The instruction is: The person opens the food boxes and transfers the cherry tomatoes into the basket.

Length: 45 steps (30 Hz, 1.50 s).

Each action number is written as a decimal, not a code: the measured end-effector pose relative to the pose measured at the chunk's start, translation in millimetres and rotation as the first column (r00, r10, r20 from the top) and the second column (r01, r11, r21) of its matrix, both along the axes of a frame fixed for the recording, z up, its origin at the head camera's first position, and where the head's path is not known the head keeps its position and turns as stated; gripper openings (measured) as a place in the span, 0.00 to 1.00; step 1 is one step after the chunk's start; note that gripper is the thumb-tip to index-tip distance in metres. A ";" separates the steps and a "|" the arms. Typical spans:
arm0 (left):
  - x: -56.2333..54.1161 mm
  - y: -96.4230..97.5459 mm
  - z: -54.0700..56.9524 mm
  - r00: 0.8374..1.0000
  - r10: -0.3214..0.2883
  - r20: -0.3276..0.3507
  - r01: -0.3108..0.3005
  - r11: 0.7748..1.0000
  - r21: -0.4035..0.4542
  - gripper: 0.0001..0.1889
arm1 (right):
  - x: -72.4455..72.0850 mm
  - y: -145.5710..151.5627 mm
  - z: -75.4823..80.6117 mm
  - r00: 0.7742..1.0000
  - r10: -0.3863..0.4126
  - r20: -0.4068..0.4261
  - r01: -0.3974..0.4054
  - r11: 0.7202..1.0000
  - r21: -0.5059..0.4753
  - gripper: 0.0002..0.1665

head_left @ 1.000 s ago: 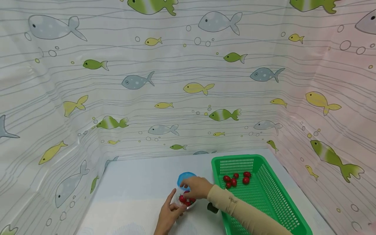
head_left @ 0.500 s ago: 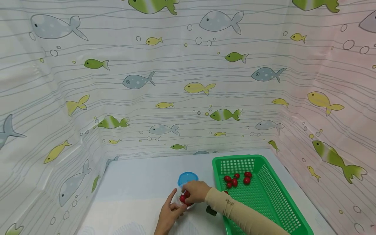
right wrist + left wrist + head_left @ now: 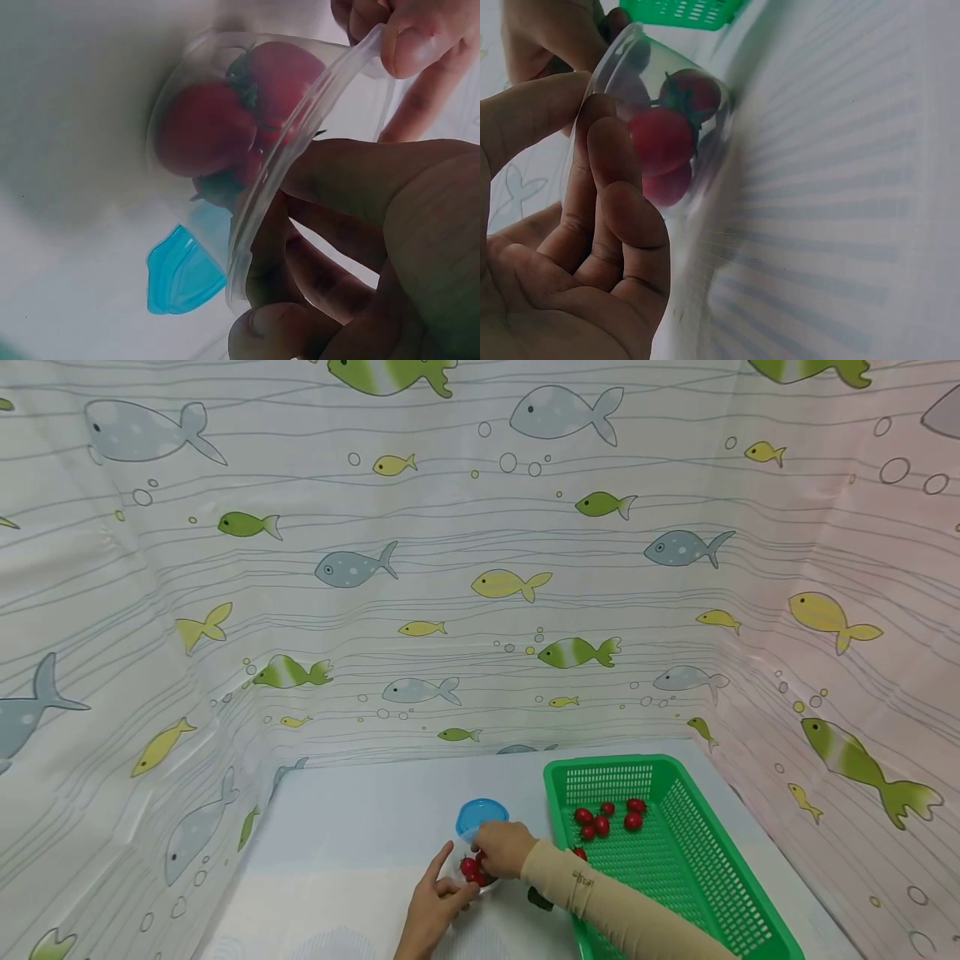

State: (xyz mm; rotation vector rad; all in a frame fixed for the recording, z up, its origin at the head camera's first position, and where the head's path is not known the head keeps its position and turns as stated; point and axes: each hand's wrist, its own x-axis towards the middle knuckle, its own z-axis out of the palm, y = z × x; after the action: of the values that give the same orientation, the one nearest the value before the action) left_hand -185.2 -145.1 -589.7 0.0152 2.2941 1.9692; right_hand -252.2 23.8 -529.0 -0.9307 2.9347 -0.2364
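Note:
A clear plastic tub (image 3: pixel 259 217) with several small red tomatoes (image 3: pixel 660 140) in it stands on the table in front of me. My left hand (image 3: pixel 435 902) holds the tub from the near left, its thumb at the rim and its index finger stretched along the side. From the right, my right hand (image 3: pixel 504 847) reaches over the rim with curled fingers. Its thumb and fingertips pinch at a tomato inside, which the hand partly hides. The left wrist view shows tomatoes with green stalks through the tub wall. Just behind the tub lies a blue lid (image 3: pixel 480 812).
On the right is a long green basket (image 3: pixel 712 827) with holes in its walls. More tomatoes (image 3: pixel 602 825) lie toward its back, and one sits beside my right sleeve (image 3: pixel 600 893). A fish-patterned sheet (image 3: pixel 420 635) surrounds the white table (image 3: pixel 360 827) behind and at the sides.
My right hand has gone from loosely spread above the tub to curled down into it. Its sleeve shifted slightly, uncovering another tomato in the basket. The left hand keeps its place.

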 end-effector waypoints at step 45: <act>1.1 1.0 3.2 1.000 -0.008 0.004 0.008 1.000 0.016 0.44 | 4.9 5.9 5.5 0.996 -0.002 0.086 0.001 1.000 0.017 0.08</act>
State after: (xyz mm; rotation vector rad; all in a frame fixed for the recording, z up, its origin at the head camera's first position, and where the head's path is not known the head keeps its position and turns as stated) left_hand -184.1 -144.2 -586.5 0.0214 2.2725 1.9813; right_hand -247.3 29.7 -523.5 -0.8930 2.8542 -0.2455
